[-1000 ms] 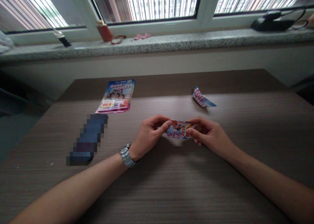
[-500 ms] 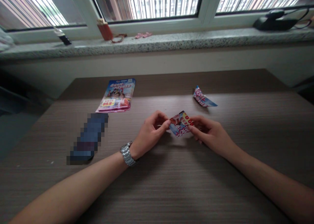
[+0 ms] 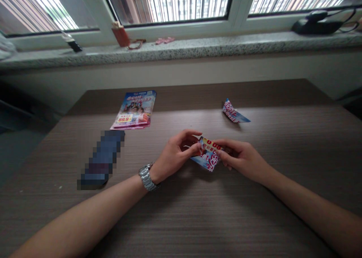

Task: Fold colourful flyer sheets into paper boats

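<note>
Brown wood-grain table (image 3: 183,220), speckled stone windowsill (image 3: 198,51) beyond. My right hand (image 3: 244,158) pinches multicoloured printed paper (image 3: 209,162); my half-curled left hand (image 3: 173,154) touches it, grip unclear.

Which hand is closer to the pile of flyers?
Left. The left hand is right of the flyers, toward the person; the right hand is farther right.

Pixelation hides the dark oblong (image 3: 102,160) at eight o'clock, the left hand (image 3: 171,158) and right hand (image 3: 246,158) cover parts of the printed card (image 3: 209,160), tiny print on the flyer stack (image 3: 137,106) near ten is unreadable, and the picture's edge cuts both forearms (image 3: 98,209), toward four and seven.
</note>
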Demonstrator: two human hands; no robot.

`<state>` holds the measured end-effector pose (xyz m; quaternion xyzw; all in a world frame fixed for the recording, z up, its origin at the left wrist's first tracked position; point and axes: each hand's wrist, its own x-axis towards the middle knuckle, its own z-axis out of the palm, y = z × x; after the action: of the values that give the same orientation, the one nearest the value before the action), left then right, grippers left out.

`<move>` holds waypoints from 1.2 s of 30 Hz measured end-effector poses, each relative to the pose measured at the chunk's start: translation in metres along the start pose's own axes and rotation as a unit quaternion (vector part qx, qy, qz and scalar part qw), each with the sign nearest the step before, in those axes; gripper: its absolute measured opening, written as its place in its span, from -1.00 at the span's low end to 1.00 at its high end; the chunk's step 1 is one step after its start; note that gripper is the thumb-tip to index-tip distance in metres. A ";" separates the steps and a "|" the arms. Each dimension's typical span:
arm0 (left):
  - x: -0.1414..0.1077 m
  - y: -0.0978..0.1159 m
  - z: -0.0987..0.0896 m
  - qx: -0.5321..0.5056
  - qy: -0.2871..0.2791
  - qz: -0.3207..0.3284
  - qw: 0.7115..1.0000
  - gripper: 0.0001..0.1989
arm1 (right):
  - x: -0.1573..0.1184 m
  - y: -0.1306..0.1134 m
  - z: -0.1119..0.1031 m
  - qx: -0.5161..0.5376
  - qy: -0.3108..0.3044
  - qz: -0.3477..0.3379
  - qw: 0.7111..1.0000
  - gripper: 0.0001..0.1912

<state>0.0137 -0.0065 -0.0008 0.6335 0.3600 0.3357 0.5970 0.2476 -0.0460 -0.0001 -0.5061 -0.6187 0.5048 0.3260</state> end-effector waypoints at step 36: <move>0.001 0.003 -0.020 0.338 0.019 0.242 0.909 -0.94 | 0.002 0.012 -0.022 -0.248 0.058 -0.233 0.938 -0.76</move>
<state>-0.0024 0.0045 0.0031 0.8586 0.2989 0.3403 0.2402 0.2706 -0.0376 -0.0058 -0.4413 -0.8047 0.2147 0.3341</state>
